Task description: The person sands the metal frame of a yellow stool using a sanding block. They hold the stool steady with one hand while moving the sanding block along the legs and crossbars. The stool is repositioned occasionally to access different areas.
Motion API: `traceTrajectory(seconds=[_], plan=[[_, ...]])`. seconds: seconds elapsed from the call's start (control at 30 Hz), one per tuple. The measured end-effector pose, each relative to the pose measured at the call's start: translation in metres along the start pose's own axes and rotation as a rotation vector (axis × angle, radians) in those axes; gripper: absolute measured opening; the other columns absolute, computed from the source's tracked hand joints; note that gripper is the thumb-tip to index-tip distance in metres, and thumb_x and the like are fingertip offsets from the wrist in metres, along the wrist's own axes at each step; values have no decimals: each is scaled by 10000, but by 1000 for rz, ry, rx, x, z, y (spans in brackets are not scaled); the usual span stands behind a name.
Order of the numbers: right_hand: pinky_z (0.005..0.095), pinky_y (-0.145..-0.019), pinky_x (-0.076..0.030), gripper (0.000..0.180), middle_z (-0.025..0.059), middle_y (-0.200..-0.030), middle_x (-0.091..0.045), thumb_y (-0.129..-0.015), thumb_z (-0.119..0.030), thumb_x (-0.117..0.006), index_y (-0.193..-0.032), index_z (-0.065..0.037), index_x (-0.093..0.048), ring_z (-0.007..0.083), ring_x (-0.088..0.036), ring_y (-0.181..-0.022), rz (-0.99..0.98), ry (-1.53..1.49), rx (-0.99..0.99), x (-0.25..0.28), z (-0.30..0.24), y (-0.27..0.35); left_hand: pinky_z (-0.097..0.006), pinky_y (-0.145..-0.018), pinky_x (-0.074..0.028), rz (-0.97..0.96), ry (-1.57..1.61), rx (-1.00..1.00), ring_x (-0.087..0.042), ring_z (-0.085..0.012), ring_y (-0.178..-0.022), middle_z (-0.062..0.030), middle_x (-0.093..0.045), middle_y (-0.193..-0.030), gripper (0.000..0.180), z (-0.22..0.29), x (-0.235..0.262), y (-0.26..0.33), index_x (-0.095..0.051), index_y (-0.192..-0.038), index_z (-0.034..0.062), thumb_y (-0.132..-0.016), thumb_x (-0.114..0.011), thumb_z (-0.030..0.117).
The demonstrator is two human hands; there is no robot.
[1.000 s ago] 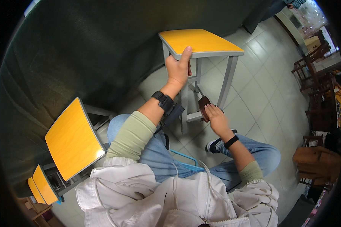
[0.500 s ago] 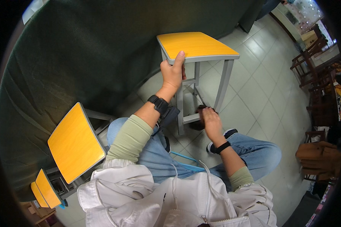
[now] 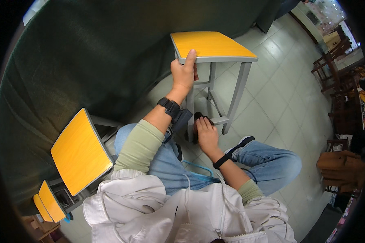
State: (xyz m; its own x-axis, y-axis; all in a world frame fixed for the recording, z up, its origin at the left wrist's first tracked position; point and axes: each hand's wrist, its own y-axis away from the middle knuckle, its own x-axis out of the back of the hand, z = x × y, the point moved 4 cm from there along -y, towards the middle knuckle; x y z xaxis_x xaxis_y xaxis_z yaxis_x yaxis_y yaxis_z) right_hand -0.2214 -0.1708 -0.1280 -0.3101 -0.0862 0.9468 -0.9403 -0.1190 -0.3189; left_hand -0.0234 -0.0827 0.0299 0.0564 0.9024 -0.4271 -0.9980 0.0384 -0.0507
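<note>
A stool (image 3: 215, 44) with a yellow wood-look seat and grey metal legs stands in front of me. My left hand (image 3: 183, 73) is closed on its near left corner, thumb over the seat edge and fingers below, around the top of the leg. Low down, my right hand (image 3: 207, 135) presses a soft, dark brown cloth-like thing (image 3: 198, 118) against the lower crossbar, by the near left leg. Its fingers lie over that thing and hide part of it, so its exact kind is unclear.
Another yellow-topped stool (image 3: 82, 152) stands at my left, with more yellow seats (image 3: 48, 202) beyond it. A dark green cloth (image 3: 89, 60) hangs along the far left. Wooden chairs (image 3: 332, 67) line the right side. My knees flank the stool on the tiled floor (image 3: 271, 93).
My right hand has slid left along the lower crossbar with the dark brown thing, toward the near left leg. The stool has shifted slightly; my left hand keeps its grip.
</note>
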Motion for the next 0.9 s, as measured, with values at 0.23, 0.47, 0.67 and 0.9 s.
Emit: traceTrajectory(seconds=[0.23,0.47,0.67,0.9], plan=[[385,-875,-437,411,203,-1254,-585,-865,-173,-514,-1208,46,-576,298,-543,-1173,-85,172,-143,-11,77,-6,-265,-349,-391,11,-29,-1,-463,-109,-391,-25,-488,-534,438,1,-1,0,-532,-696,30,-882,-645,410],[446,-924,-440,389,248,-1251,-565,-856,-75,-507,-1213,73,-550,383,-537,-1159,-3,-114,-240,7,76,10,-269,-353,-400,35,-24,-10,-467,-110,-396,-25,-495,-548,447,-1,0,-1,-530,-694,26,-874,-655,415],[487,-847,-475,398,268,-1058,-630,-807,-21,-468,-1200,-31,-529,450,-589,-1007,-394,-445,-717,58,125,40,-270,-351,-404,38,-42,-9,-465,-109,-394,-26,-498,-550,466,-3,0,-15,-539,-705,24,-860,-667,445],[318,-883,-460,461,103,-979,-623,-772,60,-429,-1212,-19,-539,223,-588,-955,-128,-845,-643,149,131,-27,-270,-346,-415,44,-25,13,-468,-103,-393,-29,-511,-566,465,-3,0,-19,-541,-722,24,-853,-671,450]])
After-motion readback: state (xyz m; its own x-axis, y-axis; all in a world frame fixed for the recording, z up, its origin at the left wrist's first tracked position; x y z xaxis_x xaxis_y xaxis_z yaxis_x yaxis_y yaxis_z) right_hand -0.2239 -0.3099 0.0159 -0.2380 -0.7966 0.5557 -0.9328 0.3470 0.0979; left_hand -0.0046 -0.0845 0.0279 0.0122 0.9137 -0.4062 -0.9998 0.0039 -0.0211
